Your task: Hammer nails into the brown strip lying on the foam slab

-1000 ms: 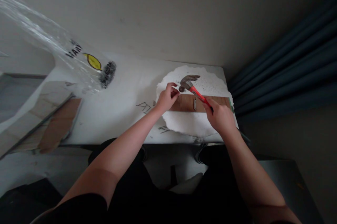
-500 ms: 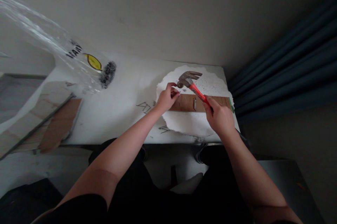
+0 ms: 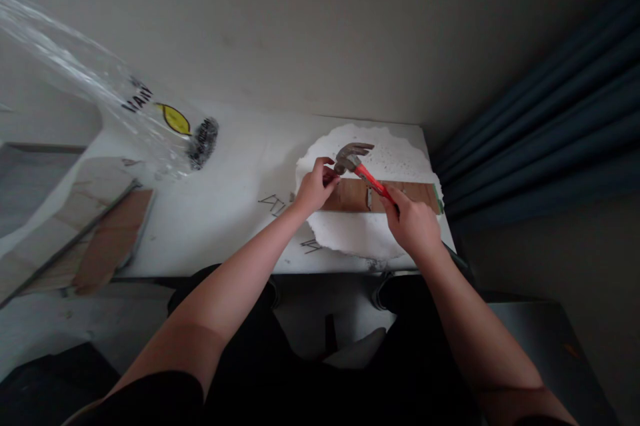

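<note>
My right hand (image 3: pixel 414 218) is wrapped round the red handle of a claw hammer (image 3: pixel 369 179). The hammer's grey head is right by the fingertips of my left hand (image 3: pixel 314 187), over the left part of a brown wooden plank (image 3: pixel 355 196). My left thumb and finger are pinched together at the plank's upper edge, on what looks like a nail, mostly hidden by the fingers and hammer head. A small metal piece (image 3: pixel 369 197) sits across the middle of the plank. Under the plank lies a ragged white foam slab (image 3: pixel 360 233).
Loose nails (image 3: pixel 273 203) lie left of the slab, with more nails (image 3: pixel 311 246) at its lower left edge. A clear plastic bag (image 3: pixel 170 126) with a yellow print and more boards (image 3: pixel 115 233) are at the left of the white table (image 3: pixel 225 213). A blue curtain (image 3: pixel 550 106) hangs at the right.
The hammer head has come slightly down and left, closer to my left fingertips, and my right hand has shifted left with it. My left hand keeps its pinch on the plank.
</note>
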Available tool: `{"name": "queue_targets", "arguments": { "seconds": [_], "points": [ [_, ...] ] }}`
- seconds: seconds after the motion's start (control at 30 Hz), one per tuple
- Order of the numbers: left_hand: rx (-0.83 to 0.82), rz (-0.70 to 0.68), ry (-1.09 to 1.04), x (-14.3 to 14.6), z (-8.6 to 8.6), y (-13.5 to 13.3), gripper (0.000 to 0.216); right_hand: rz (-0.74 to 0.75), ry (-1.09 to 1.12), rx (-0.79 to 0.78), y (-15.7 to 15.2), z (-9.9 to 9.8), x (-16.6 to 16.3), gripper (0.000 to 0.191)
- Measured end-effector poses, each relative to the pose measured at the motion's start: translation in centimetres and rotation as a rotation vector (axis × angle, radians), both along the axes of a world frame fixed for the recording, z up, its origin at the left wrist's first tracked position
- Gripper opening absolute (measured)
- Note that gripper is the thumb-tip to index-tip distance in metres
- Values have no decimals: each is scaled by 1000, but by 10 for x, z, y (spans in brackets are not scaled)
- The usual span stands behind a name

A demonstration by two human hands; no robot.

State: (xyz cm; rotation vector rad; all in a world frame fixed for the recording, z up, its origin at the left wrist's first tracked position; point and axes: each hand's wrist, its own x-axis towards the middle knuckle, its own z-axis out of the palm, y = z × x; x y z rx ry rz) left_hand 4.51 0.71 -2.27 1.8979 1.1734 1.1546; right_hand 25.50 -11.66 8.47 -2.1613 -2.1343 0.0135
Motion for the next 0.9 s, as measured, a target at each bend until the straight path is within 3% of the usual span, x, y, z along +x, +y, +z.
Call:
{"name": "queue_targets", "arguments": {
  "seconds": [0.9],
  "points": [
    [-13,42,93,0,1,-3,42,-3,37,1,-1,-1,0,46]
  ]
}}
